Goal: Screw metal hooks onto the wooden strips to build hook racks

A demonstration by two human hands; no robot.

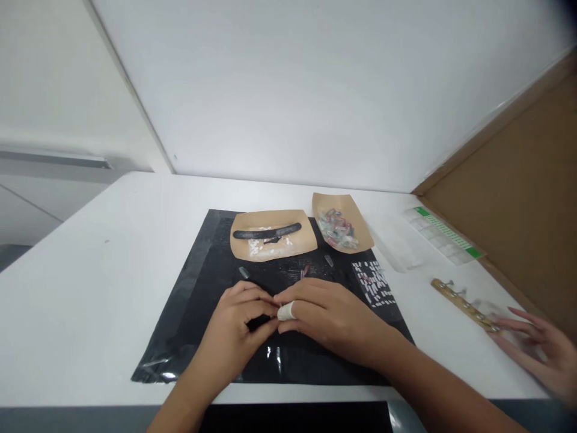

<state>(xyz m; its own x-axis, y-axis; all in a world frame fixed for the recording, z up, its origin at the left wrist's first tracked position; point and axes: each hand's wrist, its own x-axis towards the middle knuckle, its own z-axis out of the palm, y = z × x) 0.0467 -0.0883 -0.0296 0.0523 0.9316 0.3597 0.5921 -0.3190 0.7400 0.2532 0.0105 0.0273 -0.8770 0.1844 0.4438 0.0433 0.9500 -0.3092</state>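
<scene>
Over the black mat (189,325), my left hand (243,316) and my right hand (322,313) meet fingertip to fingertip. Both are closed in a pinch; whatever lies between the fingertips is too small and hidden to make out. White tape wraps one finger of my right hand. Just beyond the hands lie a clear greenish nail tip (244,272), a reddish one (306,270) and another clear one (329,260). A sheet of small white pieces (374,284) is right of my right hand.
A paper tray (306,240) holds a black nail file (243,234) and white bits. Another paper tray (360,225) holds many nail tips. At the right are a clear case with green strips (446,234), a gold stand with pegs (464,304) and another person's hand (536,346).
</scene>
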